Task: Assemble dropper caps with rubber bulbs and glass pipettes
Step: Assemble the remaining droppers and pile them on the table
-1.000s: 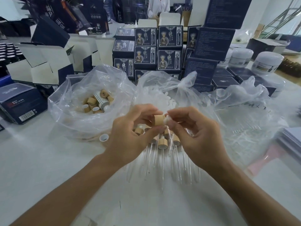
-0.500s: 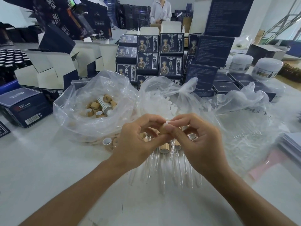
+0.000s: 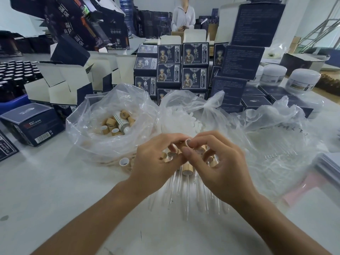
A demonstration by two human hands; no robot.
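Head view is showing the left hand and the right hand both pinching one dropper cap above the table.

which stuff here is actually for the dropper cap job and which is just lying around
In use: cap pinched by left hand and right hand; bag of caps; bag of white bulbs; finished droppers.
Lying about: dark boxes; white jars.

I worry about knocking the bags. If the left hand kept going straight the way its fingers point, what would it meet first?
Probably the right hand, directly opposite the left hand, both pinching the wooden cap; depth is unclear.
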